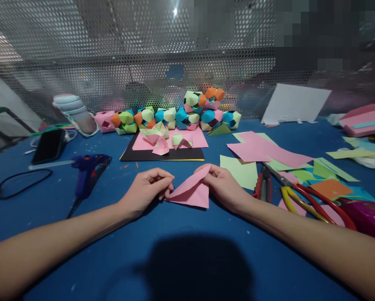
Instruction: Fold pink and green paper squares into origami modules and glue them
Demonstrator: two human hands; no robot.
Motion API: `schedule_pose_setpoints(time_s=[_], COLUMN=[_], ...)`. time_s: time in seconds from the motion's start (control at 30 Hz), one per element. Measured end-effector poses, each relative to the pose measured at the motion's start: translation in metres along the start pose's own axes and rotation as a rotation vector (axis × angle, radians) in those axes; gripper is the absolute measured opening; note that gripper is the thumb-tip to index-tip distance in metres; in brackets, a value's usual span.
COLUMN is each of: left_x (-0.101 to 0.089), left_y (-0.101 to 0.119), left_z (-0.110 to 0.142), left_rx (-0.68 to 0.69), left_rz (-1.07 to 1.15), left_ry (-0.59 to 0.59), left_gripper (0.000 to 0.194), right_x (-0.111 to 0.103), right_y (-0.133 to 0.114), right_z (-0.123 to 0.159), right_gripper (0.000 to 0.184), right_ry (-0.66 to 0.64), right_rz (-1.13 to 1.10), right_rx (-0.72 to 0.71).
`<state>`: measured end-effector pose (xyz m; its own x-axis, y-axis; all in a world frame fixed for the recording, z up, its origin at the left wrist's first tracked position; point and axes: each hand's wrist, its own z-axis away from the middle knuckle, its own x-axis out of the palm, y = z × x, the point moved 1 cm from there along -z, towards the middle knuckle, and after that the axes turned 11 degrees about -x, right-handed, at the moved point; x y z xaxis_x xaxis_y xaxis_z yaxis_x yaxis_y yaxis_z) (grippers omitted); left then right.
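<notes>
A sheet of pink paper (193,195), partly folded over, stands between my two hands just above the blue table. My right hand (223,186) pinches its upper right corner between thumb and fingers. At the paper's pointed left corner, my left hand (149,186) is closed, its curled fingers against the tip. The flap slopes from that tip up to my right fingers. Behind my hands, folded pink and green paper pieces (160,144) lie on pink sheets over a black sheet (133,155).
A blue glue gun (88,173), phone (49,145) and bottle (74,113) stand left. Folded paper balls (167,118) line the back. On the right are green paper (239,170), red-handled pliers (265,184), scissors (306,198), paper scraps and a magenta object (364,215).
</notes>
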<state>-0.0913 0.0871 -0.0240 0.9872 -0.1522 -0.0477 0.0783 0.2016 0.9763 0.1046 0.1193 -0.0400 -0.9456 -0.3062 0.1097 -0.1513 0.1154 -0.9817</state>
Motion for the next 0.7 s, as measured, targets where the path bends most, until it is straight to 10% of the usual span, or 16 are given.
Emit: schedule_pose_setpoints(time_s=[0.7], left_x=[-0.0006], left_y=[0.0001], left_z=[0.0056], left_rx=[-0.01], left_rz=[0.225], left_ry=[-0.161], left_gripper=[0.006], right_x=[0.008], right_y=[-0.0066], right_z=[0.0036], right_gripper=[0.016], right_ry=[-0.023], right_rz=[0.087], right_rx=[-0.011])
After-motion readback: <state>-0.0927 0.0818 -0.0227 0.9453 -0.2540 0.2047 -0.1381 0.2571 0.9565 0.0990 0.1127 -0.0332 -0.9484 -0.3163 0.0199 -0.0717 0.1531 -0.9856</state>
